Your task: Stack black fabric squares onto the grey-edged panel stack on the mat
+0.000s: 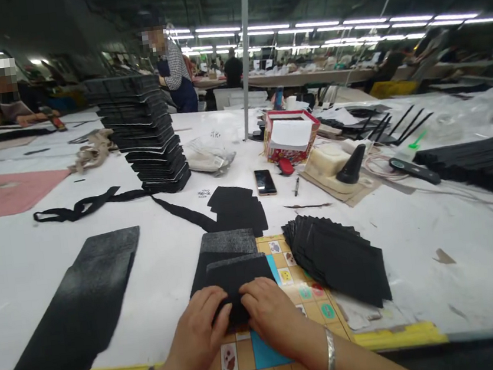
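Black panel [237, 272], far edge crosswise — long axis unclear, both hands [204, 315] [270, 310] touching

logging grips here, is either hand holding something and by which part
The left hand is on the left side of the nearest black piece, the right hand on its right; whether they grip or only press cannot be told.

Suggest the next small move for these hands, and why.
Perhaps press the upper black panel flat: the left hand and right hand are already on its near part, and the black piece beneath shows past its far and left edges.
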The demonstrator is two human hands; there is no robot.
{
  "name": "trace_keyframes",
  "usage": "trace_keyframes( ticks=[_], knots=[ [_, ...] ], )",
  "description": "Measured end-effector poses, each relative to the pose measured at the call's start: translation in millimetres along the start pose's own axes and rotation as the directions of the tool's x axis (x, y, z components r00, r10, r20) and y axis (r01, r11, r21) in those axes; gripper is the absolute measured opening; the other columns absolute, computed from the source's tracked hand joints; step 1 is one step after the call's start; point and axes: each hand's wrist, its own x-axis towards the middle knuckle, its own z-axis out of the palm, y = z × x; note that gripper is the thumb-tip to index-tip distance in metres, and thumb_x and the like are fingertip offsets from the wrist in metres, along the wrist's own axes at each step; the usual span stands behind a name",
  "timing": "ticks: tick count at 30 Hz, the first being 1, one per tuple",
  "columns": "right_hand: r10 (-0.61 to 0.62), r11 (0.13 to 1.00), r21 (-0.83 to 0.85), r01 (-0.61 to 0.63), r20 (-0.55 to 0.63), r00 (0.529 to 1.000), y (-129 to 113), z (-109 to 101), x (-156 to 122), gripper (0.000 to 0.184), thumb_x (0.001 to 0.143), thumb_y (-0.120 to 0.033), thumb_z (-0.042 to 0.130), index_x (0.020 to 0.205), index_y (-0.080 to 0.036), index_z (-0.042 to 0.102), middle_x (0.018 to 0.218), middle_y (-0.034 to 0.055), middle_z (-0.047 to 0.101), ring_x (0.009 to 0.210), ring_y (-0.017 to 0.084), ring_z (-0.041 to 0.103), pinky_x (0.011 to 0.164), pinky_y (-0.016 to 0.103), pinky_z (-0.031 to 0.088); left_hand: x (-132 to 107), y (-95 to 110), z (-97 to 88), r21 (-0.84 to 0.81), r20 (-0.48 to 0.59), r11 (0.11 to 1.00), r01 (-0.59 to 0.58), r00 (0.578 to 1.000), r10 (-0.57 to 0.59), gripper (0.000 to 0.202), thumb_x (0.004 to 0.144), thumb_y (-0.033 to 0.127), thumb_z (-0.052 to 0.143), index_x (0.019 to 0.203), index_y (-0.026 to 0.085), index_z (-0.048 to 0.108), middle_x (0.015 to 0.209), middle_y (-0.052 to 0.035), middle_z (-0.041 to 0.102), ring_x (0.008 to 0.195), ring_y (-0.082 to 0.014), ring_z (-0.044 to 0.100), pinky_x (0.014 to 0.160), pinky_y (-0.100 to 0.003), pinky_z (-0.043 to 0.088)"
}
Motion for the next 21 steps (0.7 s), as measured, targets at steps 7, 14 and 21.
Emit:
trace_keyframes(
  ticks=[7,14,21],
  knots=[
    [-0.088,0.996,-0.014,0.093,0.189,0.978,-19.8,-9.1,-28.7,0.015,0.077,-0.024,0.063,0.089,-0.018,0.058,0.093,0.0045,0.060,0.082,0.021,0.055,0.073,0.034,0.044,-24.5,-7.1,7.4,0.067,-0.042,0.998,-0.018,0.999,0.020,0.023,0.089,0.023,0.041,0.104,0.018,0.059,0.101,-0.0069,0.064,0.094,-0.0169,0.059,0.083,-0.033,0.052],
    [0.011,0.997,0.070,-0.023,0.159,0.987,-24.1,-10.4,1.7,0.022,0.088,-0.035,0.051,0.095,-0.017,0.059,0.096,0.0066,0.059,0.088,0.020,0.054,0.078,0.031,0.042,-52.0,-5.2,14.2,0.284,0.005,0.939,-0.196,0.979,0.203,0.028,0.085,0.010,0.045,0.110,0.012,0.058,0.113,-0.0103,0.062,0.106,-0.0216,0.054,0.089,-0.036,0.046],
    [0.122,0.986,-0.136,-0.097,0.196,0.973,-7.3,4.7,55.3,0.019,0.080,-0.032,0.061,0.091,-0.016,0.058,0.087,0.0075,0.060,0.082,0.023,0.054,0.070,0.033,0.040,-45.0,3.8,10.4,0.372,-0.119,0.928,0.002,0.992,0.045,0.022,0.088,0.023,0.048,0.098,0.014,0.065,0.099,-0.0056,0.068,0.090,-0.0208,0.057,0.080,-0.035,0.040]
  ],
)
